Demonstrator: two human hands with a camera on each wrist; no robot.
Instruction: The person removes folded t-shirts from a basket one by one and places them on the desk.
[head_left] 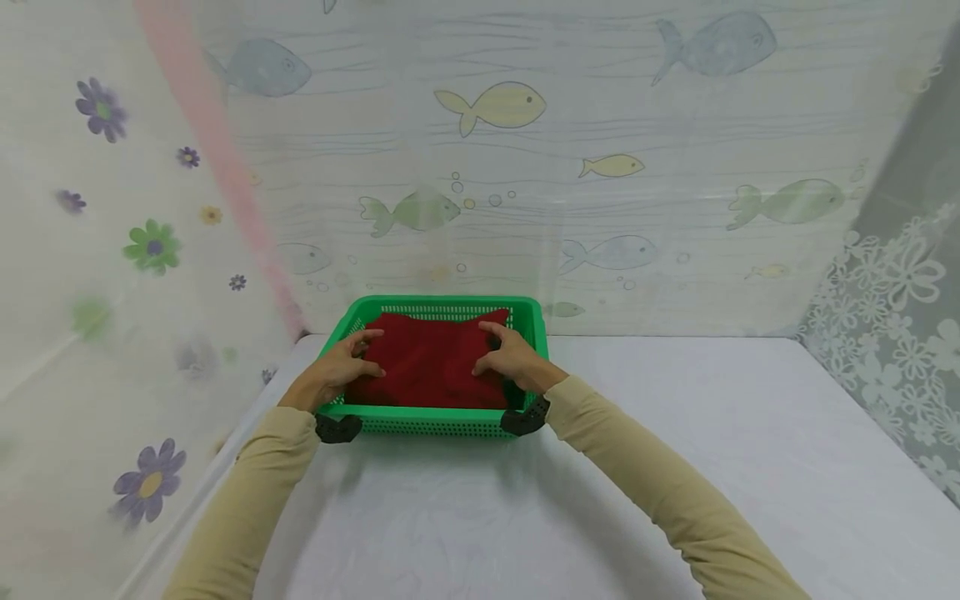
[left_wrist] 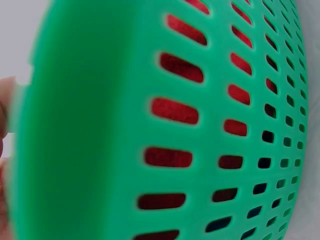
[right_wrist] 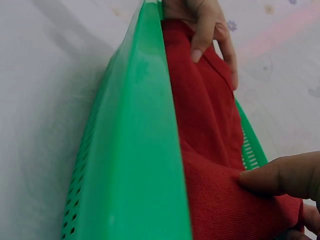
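A red cloth [head_left: 431, 362] lies bunched in a green plastic basket [head_left: 442, 414] with slotted walls. My left hand [head_left: 341, 367] holds the cloth's left end, with the thumb on the near side and fingers farther back. At the right end, my right hand [head_left: 517, 358] grips the cloth. Its thumb [right_wrist: 270, 177] presses into the fabric in the right wrist view, other fingers lower at the edge. The left hand [right_wrist: 210, 30] shows at the top there, thumb over the cloth. In the left wrist view, the basket wall [left_wrist: 210, 135] hides most of that hand, and red shows through its slots.
The basket stands on a white-covered table [head_left: 675, 433], close to a back curtain [head_left: 510, 208] printed with fish. A flowered curtain [head_left: 112, 292] borders the left side, and a grey lace-patterned one [head_left: 900, 283] the right. Dark wrist straps [head_left: 339, 428] overlap the basket's front corners.
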